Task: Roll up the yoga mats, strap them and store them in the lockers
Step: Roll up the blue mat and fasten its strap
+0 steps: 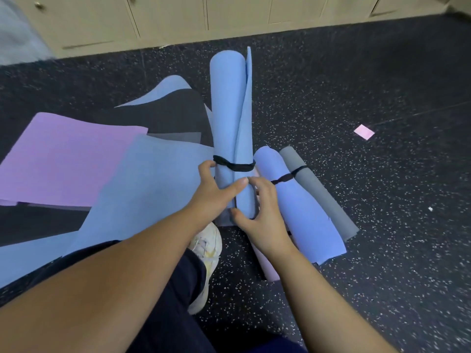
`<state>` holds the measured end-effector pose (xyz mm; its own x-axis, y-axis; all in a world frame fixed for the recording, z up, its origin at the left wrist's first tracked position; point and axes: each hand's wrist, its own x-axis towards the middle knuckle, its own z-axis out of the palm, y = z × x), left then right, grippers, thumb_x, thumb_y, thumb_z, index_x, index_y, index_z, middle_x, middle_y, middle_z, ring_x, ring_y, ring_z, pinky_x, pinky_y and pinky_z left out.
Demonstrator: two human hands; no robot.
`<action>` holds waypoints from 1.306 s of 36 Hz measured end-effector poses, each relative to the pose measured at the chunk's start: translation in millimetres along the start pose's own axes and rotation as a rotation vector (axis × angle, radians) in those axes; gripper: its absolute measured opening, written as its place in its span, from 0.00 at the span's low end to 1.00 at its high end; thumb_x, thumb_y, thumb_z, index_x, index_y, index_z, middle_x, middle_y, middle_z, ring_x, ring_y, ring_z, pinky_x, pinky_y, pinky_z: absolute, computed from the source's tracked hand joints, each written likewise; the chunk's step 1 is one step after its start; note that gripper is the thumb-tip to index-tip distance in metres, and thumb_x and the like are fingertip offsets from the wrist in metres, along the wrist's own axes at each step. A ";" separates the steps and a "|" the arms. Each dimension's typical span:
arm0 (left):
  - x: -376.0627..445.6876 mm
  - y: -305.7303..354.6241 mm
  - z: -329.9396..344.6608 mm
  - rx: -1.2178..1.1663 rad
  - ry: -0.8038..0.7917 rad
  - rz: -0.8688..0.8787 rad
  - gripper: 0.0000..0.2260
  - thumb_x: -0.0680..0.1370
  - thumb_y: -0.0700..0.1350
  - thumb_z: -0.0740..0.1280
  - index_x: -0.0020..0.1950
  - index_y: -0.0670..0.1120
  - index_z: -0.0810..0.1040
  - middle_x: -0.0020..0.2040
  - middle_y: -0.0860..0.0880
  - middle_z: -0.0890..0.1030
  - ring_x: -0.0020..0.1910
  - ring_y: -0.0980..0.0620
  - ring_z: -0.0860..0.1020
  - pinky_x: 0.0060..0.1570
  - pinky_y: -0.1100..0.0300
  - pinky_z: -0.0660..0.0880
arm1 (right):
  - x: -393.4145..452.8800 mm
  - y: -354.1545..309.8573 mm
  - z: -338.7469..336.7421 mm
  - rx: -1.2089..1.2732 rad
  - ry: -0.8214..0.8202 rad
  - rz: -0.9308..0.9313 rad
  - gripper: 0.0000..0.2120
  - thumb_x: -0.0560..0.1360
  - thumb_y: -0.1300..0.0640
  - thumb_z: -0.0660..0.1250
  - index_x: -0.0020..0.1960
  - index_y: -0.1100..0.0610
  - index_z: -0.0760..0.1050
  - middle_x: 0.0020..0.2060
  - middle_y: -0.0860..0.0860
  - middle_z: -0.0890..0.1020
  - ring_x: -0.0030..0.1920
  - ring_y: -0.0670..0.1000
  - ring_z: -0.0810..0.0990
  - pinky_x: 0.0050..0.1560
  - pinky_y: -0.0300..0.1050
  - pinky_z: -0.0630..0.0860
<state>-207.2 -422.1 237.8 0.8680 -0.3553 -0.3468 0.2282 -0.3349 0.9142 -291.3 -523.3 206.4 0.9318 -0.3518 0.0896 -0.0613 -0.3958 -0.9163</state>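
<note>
Rolled blue mat (230,108): soft foam, likely light, springy; black strap (233,164) on. Left hand (216,192) and right hand (262,212) both curl around its near end; best gripped mid-roll

Dark speckled floor (356,72); beige cabinets (165,19) along far edge.

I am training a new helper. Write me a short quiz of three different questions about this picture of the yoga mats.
1. True or false: the light blue rolled mat between the left hand and the right hand already has a black strap around it.
2. Which colour is the flat mat at the far left? A green, B purple, C red.
3. Fill in: the lockers beyond the dark speckled floor have their doors ____.

Key: 1 true; 2 B; 3 closed.
</note>
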 end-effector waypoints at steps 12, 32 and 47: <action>2.1 -3.1 -11.4 0.019 -0.007 -0.008 0.26 0.76 0.47 0.71 0.63 0.56 0.55 0.58 0.47 0.76 0.54 0.52 0.78 0.47 0.63 0.74 | 0.3 5.1 -9.6 0.031 -0.061 0.021 0.19 0.75 0.49 0.65 0.64 0.51 0.75 0.59 0.42 0.74 0.61 0.40 0.72 0.59 0.38 0.72; 5.3 -12.4 -14.4 0.138 -0.111 0.010 0.31 0.76 0.43 0.71 0.73 0.59 0.60 0.63 0.50 0.74 0.57 0.50 0.77 0.56 0.56 0.75 | 44.5 -8.5 -14.1 -0.472 -0.150 -0.036 0.05 0.81 0.60 0.58 0.49 0.59 0.72 0.45 0.50 0.69 0.43 0.49 0.68 0.41 0.41 0.62; 7.6 -23.1 -7.9 0.207 -0.118 0.011 0.35 0.75 0.47 0.71 0.75 0.64 0.56 0.69 0.48 0.68 0.62 0.48 0.74 0.62 0.47 0.73 | 51.7 2.0 -4.9 -0.061 0.176 0.274 0.16 0.76 0.48 0.65 0.57 0.58 0.69 0.53 0.53 0.76 0.54 0.54 0.76 0.53 0.55 0.77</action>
<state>-202.4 -410.1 215.7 0.8096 -0.4557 -0.3699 0.1127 -0.4979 0.8599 -245.1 -546.4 211.0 0.8021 -0.5910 -0.0860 -0.3274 -0.3148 -0.8909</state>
